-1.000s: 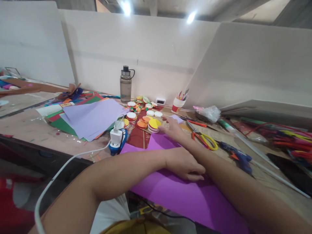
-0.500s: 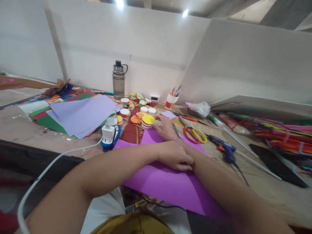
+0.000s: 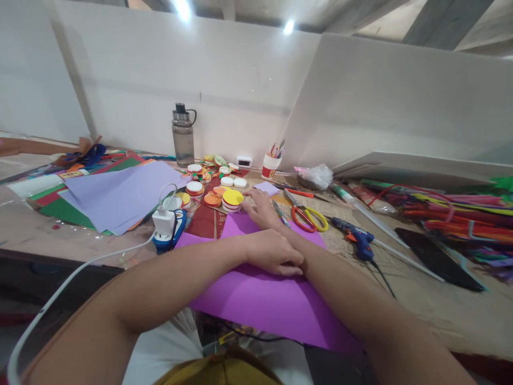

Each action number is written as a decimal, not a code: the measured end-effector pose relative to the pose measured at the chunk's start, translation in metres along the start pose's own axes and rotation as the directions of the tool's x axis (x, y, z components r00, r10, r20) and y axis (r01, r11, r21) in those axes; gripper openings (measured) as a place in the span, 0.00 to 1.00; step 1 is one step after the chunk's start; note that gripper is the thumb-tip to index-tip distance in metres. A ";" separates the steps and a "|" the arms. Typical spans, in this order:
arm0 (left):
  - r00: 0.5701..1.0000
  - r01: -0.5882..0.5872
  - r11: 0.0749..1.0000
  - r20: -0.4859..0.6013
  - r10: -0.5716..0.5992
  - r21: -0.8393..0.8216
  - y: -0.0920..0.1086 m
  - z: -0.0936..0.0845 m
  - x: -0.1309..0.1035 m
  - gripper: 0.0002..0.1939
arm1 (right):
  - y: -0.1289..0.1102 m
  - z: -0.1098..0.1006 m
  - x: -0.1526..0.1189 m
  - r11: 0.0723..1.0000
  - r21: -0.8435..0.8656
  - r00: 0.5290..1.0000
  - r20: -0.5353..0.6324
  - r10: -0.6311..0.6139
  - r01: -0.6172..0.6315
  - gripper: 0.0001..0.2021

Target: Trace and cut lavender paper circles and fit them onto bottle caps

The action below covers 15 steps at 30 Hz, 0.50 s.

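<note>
A large purple sheet of paper (image 3: 256,299) lies under my crossed forearms and hangs over the table's front edge. My left hand (image 3: 274,252) rests on the sheet against my right forearm, its fingers curled in and nothing visible in them. Beyond it, my right hand (image 3: 260,209) lies with fingers apart, the fingertips beside a stack of round discs with a yellow top (image 3: 232,198); whether they touch it I cannot tell. Orange discs (image 3: 212,200) sit left of that stack. A pen (image 3: 281,213) and orange-and-yellow-handled scissors (image 3: 306,213) are to the right of this hand.
A blue glue gun (image 3: 358,240) lies right of the scissors, near bundles of coloured strips (image 3: 460,219). Left are a power adapter (image 3: 163,223) with a white cable and lilac sheets (image 3: 116,192). A water bottle (image 3: 183,138) and a cup of pens (image 3: 271,164) stand behind.
The camera view has turned slightly, so everything sits a little further left. Both hands keep practically the same place on the purple sheet and beside the discs.
</note>
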<state>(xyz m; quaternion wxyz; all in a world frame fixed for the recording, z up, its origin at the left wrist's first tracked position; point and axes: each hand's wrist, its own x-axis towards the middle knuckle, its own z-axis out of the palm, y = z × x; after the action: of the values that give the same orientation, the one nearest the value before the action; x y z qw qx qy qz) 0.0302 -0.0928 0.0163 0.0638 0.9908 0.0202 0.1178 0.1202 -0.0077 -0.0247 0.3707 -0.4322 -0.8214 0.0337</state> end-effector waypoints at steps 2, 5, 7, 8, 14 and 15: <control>0.999 0.007 1.000 0.037 -0.007 -0.012 -0.001 0.000 0.001 0.10 | -0.001 0.000 0.001 0.999 -0.025 0.999 0.021 -0.029 0.029 0.13; 0.999 0.009 1.000 0.051 -0.008 -0.023 -0.002 0.001 0.001 0.11 | -0.002 0.002 0.002 0.997 -0.046 0.998 0.045 -0.054 0.056 0.12; 0.999 0.000 1.000 0.043 0.001 -0.024 -0.003 0.001 0.001 0.11 | -0.003 0.003 0.002 0.997 -0.047 0.998 0.036 -0.051 0.053 0.13; 0.999 -0.003 1.000 0.038 0.004 -0.023 -0.003 0.001 0.000 0.11 | -0.002 0.004 0.002 0.998 -0.045 0.999 0.027 -0.046 0.047 0.14; 1.000 -0.013 1.000 -0.002 0.013 -0.025 -0.004 0.000 -0.002 0.10 | 0.000 0.004 0.002 0.999 -0.015 0.999 0.001 -0.038 0.038 0.14; 1.000 -0.015 1.000 -0.012 0.015 -0.026 -0.004 0.000 -0.002 0.10 | 0.001 0.004 0.002 0.999 -0.009 0.999 -0.001 -0.036 0.036 0.14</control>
<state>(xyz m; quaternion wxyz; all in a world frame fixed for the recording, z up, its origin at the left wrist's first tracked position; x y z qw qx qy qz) 0.0284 -0.0886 0.0153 0.0755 0.9893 0.0115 0.1242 0.1179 -0.0048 -0.0264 0.3697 -0.4191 -0.8290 0.0233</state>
